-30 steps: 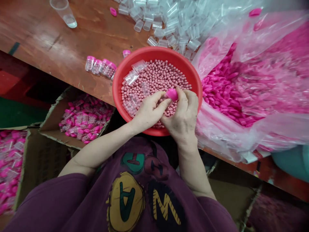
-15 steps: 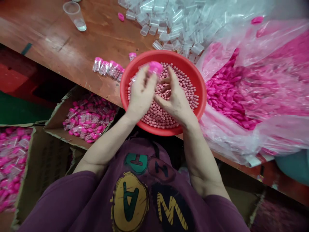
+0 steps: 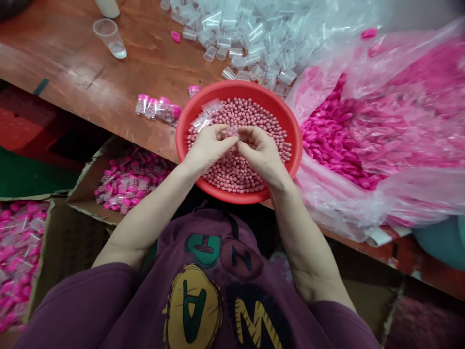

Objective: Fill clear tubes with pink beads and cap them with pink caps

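Note:
A small clear plastic jar [image 3: 229, 132] with pink beads inside is pinched between the thumb and fingers of my left hand [image 3: 207, 148]. It lies on its side above a red basin [image 3: 300, 145]. My right hand [image 3: 263, 152] is closed, its curled fingertips meeting the jar's right end; what they hold, if anything, is hidden. Below both hands, round pink beads [image 3: 234, 177] fill much of the basin. Two clear empty jars [image 3: 212, 106] rest on the beads at the basin's left side.
Capped, bead-filled jars [image 3: 152, 107] stand left of the basin. Behind it is a pile of clear jars [image 3: 250, 36]. Plastic bags of pink caps [image 3: 327, 135] lie right. A clear cup [image 3: 110, 39] is at back left; a cardboard box [image 3: 85, 191] of filled jars is below the table.
The pink-capped jar in my left hand no longer shows; a clear jar with beads is there. My right hand, earlier spread apart, has closed in against the left. The view has shifted slightly.

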`<state>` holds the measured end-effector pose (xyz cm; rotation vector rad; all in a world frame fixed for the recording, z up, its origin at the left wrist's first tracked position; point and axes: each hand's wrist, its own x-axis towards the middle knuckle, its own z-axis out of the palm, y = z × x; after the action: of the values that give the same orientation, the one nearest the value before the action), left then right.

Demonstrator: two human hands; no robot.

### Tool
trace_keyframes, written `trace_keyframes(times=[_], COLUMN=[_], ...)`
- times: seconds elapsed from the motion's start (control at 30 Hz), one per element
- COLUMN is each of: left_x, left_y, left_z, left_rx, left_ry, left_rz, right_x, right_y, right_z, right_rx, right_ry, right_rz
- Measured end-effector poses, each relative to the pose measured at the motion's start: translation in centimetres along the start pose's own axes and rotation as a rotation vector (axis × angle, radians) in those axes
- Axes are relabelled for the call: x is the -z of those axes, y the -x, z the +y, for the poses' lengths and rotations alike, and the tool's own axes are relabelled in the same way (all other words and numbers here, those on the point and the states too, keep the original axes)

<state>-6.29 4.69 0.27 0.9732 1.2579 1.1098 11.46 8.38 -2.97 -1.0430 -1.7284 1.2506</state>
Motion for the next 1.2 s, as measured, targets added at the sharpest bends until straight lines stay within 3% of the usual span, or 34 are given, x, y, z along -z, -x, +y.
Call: trace_keyframes(times=[0.1,0.2,0.27,0.37,0.43,0.53,0.63,0.7,0.8,0.93,1.1,1.13,1.2], left_x=[-1.1,-1.4,-1.8,-2.9,-4.2,-6.8,-9.2,-9.9,-9.5,-6.9,-4.1,-3.8,-3.5], left_y=[0.6,0.3,-0.1,-0.7,-1.0,-1.5,-2.6,-3.4,-3.9,-2.5,0.7,1.2,2.1], left_z=[0.5,1.0,1.5,2.5,3.0,2.5,1.1,0.3,0.1,1.3,2.0,1.9,1.4], left_rx=[0.083,0.049,-0.068,-0.255,-0.295,-0.320,-0.346,-0.286,-0.109,0.049,0.236,0.237,0.222], left_ry=[0.107,-0.072,-0.433,-1.173,-1.542,-1.676,-1.498,-1.242,-0.672,-0.057,0.304,0.348,0.409], left_rz=[-0.114,-0.155,-0.132,-0.183,-0.315,-0.516,-0.551,-0.513,-0.450,-0.371,-0.352,-0.333,-0.287], right_x=[0.5,1.2,3.1,8.8,13.6,19.1,20.6,20.0,19.1,19.7,21.8,22.0,21.4], right_y=[2.5,4.4,5.2,6.2,6.5,6.0,4.8,4.1,3.9,4.6,4.6,4.4,4.0], right_z=[-0.1,-0.5,-0.6,0.2,1.4,3.6,5.5,6.4,7.7,9.6,11.7,11.6,10.5], right_rx=[-0.054,0.007,0.122,0.145,-0.031,-0.467,-0.690,-0.711,-0.655,-0.488,-0.092,0.007,0.155], right_ry=[-0.172,-0.033,0.225,0.596,0.795,1.044,1.145,1.167,1.182,1.122,0.821,0.720,0.543], right_rz=[0.032,0.109,0.197,0.392,0.533,0.537,0.383,0.352,0.395,0.563,0.870,0.898,0.794])
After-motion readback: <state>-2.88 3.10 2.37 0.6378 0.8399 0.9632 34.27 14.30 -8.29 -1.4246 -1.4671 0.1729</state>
